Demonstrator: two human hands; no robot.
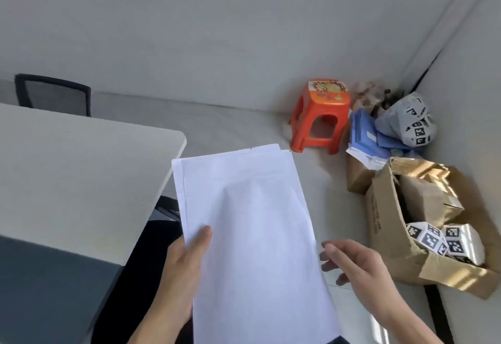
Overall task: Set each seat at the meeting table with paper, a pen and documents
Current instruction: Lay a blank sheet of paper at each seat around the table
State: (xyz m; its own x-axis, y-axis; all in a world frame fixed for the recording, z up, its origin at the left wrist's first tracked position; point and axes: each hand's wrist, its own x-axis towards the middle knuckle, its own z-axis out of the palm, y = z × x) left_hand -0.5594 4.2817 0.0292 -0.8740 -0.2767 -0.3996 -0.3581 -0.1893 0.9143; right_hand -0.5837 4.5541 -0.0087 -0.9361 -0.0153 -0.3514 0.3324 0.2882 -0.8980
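Paper stack [252, 224] hangs just right of the surface [81, 170], pinched only by the left hand [179, 270] — the right hand [357, 265] loose-fingered and empty — so its uneven sheets may slide floorward.

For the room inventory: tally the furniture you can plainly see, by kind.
Table: 1
Mesh-back chair: 1
Orange stool: 1
Total: 3
The dark shape under the table's edge is too hidden to count.
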